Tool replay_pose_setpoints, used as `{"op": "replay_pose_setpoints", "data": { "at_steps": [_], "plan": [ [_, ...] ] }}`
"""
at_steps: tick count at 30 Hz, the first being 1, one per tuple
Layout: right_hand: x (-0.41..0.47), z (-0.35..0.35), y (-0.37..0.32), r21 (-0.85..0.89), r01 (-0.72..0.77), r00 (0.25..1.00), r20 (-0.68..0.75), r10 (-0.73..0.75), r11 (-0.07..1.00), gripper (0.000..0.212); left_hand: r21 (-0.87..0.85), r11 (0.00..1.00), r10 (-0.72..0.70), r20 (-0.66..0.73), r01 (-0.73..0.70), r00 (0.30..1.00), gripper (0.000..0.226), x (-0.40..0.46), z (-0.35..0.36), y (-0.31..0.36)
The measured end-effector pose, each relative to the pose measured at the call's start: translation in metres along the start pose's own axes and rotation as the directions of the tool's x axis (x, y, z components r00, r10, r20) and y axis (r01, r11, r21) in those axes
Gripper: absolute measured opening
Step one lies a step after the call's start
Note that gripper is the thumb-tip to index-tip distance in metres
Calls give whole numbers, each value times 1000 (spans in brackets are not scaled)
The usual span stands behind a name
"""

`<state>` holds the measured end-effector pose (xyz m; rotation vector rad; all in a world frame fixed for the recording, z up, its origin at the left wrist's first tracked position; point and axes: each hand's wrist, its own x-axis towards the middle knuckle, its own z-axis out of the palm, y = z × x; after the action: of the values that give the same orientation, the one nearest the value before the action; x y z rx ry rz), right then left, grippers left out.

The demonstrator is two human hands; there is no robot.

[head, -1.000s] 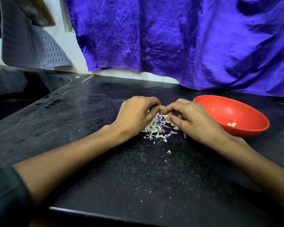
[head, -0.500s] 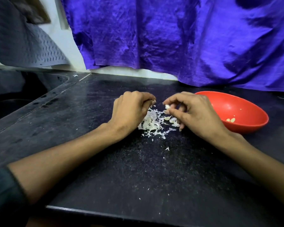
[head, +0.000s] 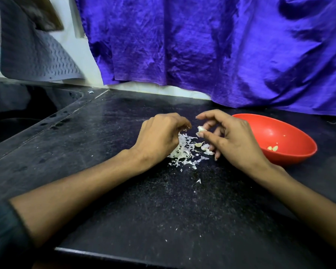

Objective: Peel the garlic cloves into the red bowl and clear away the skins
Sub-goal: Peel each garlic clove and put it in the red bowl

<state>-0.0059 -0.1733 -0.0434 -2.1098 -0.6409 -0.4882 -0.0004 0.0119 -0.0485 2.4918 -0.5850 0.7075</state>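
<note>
At the far left a dark sink (head: 17,113) sat sunk into the black desk (head: 163,210), with a grey mat (head: 37,61) hanging above it. The person's left hand (head: 159,136) hovered over a heap of papery white skins (head: 182,152), its fingers curled down into the heap; whether they pinched any skin I could not tell. Just right of that, the right hand (head: 235,140) pinched a single garlic clove (head: 201,129) between thumb and fingertips, the other fingers loosely spread. The clove looked pale and small, and skin seemed to cling to it. Two or three more cloves (head: 204,146) lay on the desk beneath that hand, at the heap's right edge. Farther right stood the red bowl (head: 291,152), tilted, holding only a few yellowish peeled cloves (head: 273,148). Judging by this, the peeling was well underway but unfinished, and the skins were not yet cleared. A purple cloth (head: 221,45) hung behind.
</note>
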Motion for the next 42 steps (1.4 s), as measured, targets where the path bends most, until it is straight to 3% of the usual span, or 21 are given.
{"op": "replay_pose_setpoints", "data": {
  "at_steps": [3,9,15,29,42],
  "plan": [
    [0,0,0,18,-13,1000,1,13,1000,34,-22,999,44,-26,-44,999,30,1,2,-2],
    [-1,0,-3,68,-41,999,7,41,997,39,-255,959,141,34,-127,989,27,5,9,-6],
    [-3,2,-6,108,-82,997,6,82,991,38,-454,889,65,11,-53,998,18,3,3,-3],
    [-4,1,-7,113,-71,997,4,71,991,32,-597,801,30,-32,-43,999,11,2,2,1],
    [-2,4,-11,324,-202,979,63,192,924,23,-718,694,-60,7,47,998,10,2,3,2]
  ]
}}
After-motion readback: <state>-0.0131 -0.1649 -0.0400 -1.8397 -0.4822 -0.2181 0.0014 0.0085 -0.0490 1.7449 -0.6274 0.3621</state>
